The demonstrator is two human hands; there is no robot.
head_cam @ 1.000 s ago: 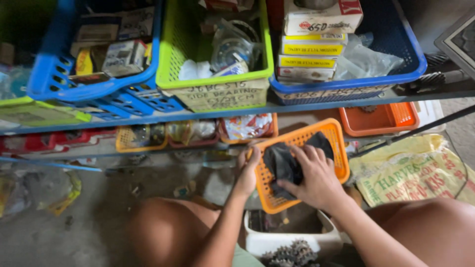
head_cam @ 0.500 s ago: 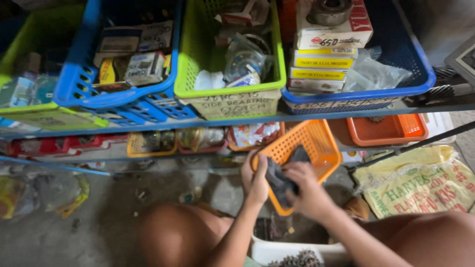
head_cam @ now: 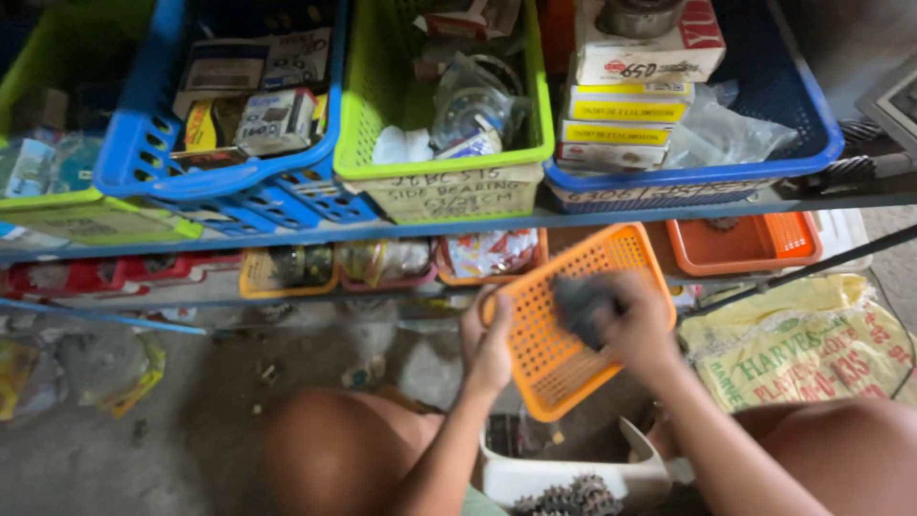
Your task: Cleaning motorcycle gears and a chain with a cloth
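So the left hand (head_cam: 489,346) is clamped on the left edge of an orange plastic basket (head_cam: 559,358), thumb over the rim, holding it tipped up toward the camera; the basket sits just below the shelf edge and above a white tub (head_cam: 535,476) that's down between the knees. The right hand (head_cam: 642,323) is inside the basket, fingers curled round a dark greyish lump (head_cam: 583,308); it's blurry, so can't tell what that lump actually is, rag or metal part. Both hands are grasping, nothing loose.

The white tub has some dark toothed metal pieces (head_cam: 571,497) piled in it, look like gears or sprockets; they show right at the bottom edge.

Up on the metal shelf (head_cam: 669,208) there's a row of baskets: a blue basket (head_cam: 143,158) on the left with small cartons in it, a green basket (head_cam: 444,182) in the middle with plastic-wrapped bits and a handwritten card on the front, and another blue basket (head_cam: 812,153) on the right with stacked boxes (head_cam: 626,105). Under the shelf sits a shallow orange tray (head_cam: 745,244) off to the right, well apart from the hands; a yellow printed sack (head_cam: 802,344) lies on the floor just beside the right forearm.
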